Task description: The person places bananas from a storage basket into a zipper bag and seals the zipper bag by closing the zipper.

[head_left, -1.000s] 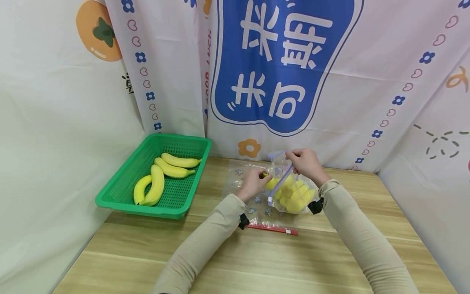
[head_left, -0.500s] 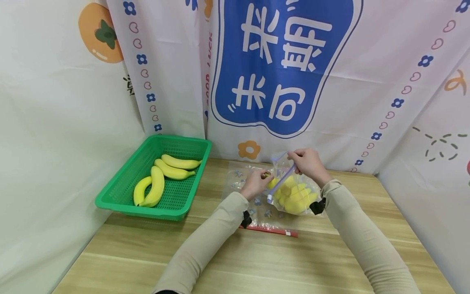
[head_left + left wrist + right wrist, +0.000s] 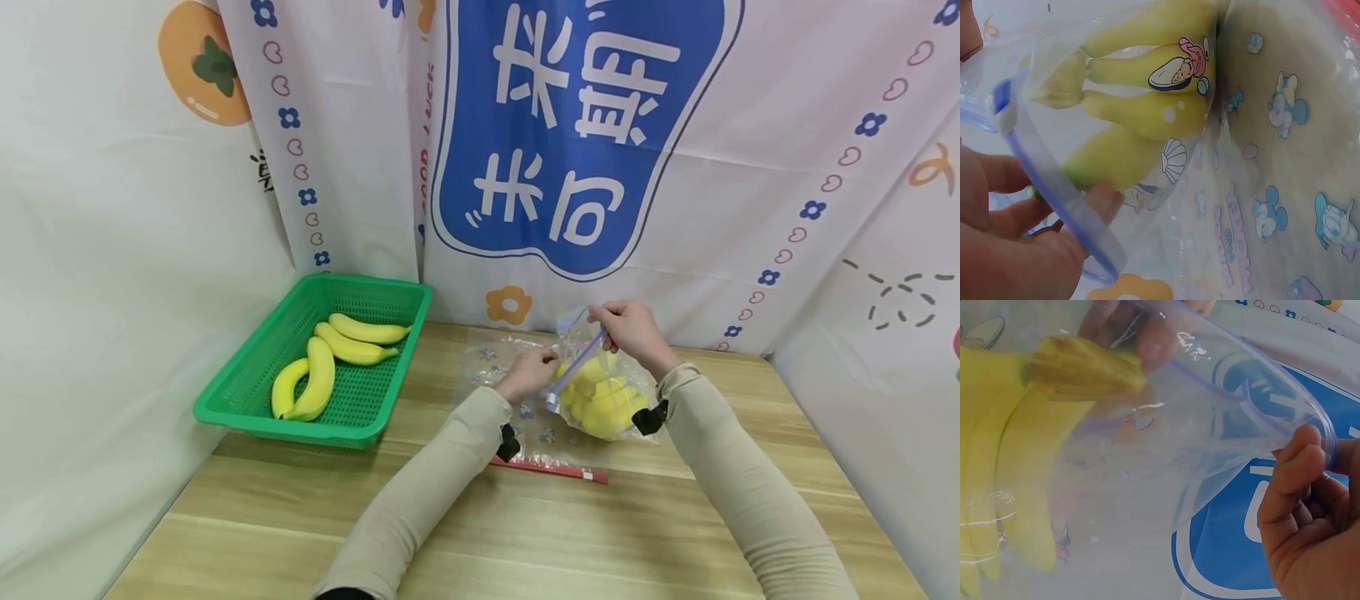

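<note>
A clear zip bag [image 3: 579, 365] with a purple seal and printed cartoons stands tilted on the table, its mouth spread. My right hand [image 3: 632, 335] pinches the edge of its mouth between thumb and fingers. Inside lies a bunch of yellow bananas [image 3: 1147, 69] joined at a brownish stem [image 3: 1085, 369]. My left hand [image 3: 531, 373] reaches in at the mouth and holds a single banana [image 3: 1113, 156] by its green-tipped end. That banana lies in the bag alongside the bunch, its end partly hidden by my fingers.
Beneath my left hand a flat clear bag with a red zip strip [image 3: 551, 470] and cartoon prints lies on the wooden table [image 3: 540, 533]. To the left stands a green plastic basket [image 3: 300, 429] with several loose bananas [image 3: 322, 379]. A printed cloth [image 3: 480, 275] hangs close behind.
My left hand has moved slightly right, taking the banana further into the bag. My right hand keeps its pinch on the bag's edge and has barely shifted.
</note>
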`<state>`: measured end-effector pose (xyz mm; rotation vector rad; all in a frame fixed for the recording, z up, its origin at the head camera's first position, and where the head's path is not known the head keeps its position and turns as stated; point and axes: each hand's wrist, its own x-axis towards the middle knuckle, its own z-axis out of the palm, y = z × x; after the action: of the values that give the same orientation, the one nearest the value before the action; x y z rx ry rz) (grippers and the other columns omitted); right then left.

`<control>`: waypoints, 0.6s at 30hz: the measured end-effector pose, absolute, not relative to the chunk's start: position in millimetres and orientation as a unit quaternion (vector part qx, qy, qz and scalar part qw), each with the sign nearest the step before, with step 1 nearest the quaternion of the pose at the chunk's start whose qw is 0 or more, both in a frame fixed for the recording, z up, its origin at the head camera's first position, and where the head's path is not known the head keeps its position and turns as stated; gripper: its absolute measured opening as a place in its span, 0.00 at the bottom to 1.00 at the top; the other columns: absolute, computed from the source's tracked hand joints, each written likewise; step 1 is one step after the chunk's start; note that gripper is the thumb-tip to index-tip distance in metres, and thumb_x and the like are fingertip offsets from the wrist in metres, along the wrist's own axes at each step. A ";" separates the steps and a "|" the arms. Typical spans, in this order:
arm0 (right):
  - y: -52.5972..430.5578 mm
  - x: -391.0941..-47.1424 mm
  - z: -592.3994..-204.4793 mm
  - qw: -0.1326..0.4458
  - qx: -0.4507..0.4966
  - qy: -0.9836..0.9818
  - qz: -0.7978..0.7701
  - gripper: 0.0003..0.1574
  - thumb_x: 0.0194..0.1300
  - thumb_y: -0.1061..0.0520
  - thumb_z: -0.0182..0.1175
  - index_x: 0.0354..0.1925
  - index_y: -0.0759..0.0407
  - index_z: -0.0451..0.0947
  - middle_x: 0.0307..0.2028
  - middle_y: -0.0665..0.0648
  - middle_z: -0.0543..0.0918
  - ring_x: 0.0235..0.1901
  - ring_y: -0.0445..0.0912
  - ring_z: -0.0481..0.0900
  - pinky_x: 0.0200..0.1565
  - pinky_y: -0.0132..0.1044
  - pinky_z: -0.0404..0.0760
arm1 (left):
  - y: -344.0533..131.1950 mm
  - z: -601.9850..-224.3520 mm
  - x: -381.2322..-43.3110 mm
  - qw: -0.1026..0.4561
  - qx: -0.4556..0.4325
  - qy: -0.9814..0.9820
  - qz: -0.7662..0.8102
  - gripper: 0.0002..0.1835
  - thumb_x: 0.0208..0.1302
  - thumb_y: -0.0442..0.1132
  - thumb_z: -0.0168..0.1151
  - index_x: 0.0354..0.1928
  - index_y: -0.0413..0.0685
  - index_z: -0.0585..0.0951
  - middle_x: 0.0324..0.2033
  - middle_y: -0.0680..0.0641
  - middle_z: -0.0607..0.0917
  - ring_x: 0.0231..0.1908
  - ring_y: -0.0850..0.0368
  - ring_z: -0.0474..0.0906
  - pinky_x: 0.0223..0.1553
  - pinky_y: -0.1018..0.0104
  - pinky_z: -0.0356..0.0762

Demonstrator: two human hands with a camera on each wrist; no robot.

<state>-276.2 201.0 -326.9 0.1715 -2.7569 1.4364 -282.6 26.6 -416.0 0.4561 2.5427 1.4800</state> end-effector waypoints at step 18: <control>203.0 -275.9 -329.2 0.026 0.049 -0.870 0.490 0.25 0.61 0.42 0.51 0.36 0.63 0.80 0.13 0.59 0.74 0.12 0.45 0.71 0.17 0.38 0.74 | -5.3 -396.2 -281.2 0.098 0.208 0.832 0.505 0.11 0.65 0.42 0.49 0.42 0.45 0.78 0.36 0.50 0.78 0.34 0.55 0.72 0.27 0.66 0.71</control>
<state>-275.9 203.0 -329.2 0.1524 -2.6882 1.5149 -281.2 -5.3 -396.2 0.6143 2.4627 1.4941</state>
